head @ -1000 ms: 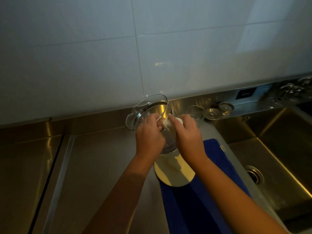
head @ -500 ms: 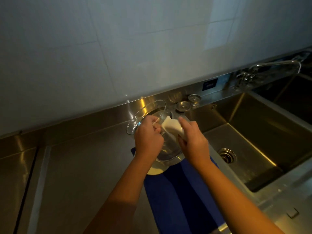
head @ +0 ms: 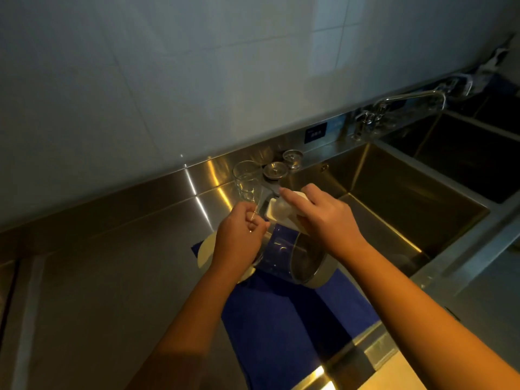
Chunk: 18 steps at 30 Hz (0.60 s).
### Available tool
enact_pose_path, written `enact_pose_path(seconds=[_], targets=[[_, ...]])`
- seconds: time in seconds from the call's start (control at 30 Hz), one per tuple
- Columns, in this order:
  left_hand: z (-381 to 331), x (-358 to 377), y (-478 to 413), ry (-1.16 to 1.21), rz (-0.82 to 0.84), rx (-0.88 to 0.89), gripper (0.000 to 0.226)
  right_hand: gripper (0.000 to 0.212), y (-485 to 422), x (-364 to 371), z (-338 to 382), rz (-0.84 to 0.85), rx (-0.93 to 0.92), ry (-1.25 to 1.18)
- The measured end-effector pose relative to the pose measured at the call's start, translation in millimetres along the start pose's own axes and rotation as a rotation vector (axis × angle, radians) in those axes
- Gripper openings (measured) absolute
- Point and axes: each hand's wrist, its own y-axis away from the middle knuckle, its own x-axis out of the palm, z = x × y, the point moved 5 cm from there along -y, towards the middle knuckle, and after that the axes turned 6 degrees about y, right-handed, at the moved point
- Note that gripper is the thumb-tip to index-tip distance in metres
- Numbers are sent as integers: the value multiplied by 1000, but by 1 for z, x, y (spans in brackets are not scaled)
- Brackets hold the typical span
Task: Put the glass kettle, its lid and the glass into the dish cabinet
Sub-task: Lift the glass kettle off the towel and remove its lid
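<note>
Both hands are on the kettle (head: 292,257), which is tipped well over on its side above the far end of a blue cloth (head: 281,327). Its metal base points toward the counter's front right and its open end is tucked under the left hand (head: 239,243). From here I cannot tell whether the kettle is touching the cloth.

The left hand is curled tight at the kettle's upper end, fingers bunched, with something thin and glinting pinched between them. The right hand (head: 326,218) has hold of a white block (head: 281,211) at the top of the kettle, forefinger stretched along it and the other fingers wrapped round. Whether that block is the handle or a sponge I cannot say.

The cloth lies on the steel counter (head: 112,263) along its right edge, just beside the sink (head: 408,198), and runs from the front edge toward the middle. A cream disc (head: 204,253) sticks out from under the left hand at the cloth's far left corner. It may be the lid, though I cannot be sure.

The glass (head: 247,180) stands upright near the counter's back edge, just beyond the left hand and apart from it. Two metal strainers (head: 276,169) sit beside it on the back ledge, at the sink's back left corner. A tap (head: 408,98) reaches out over the sink's far right side.
</note>
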Motion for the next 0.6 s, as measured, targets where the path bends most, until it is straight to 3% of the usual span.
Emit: enact_pose_path(seconds=[0.2,0.37,0.6], targets=[[2,19,11,-115,131,44,35,63,13,-3,-9,117,-81,30],[-11,38,16,-383,200,279,60,54,21,-1,-7,210,-214,7],[-23,63,27,-380,185,384,45,69,29,-9,-9,250,-190,-170]])
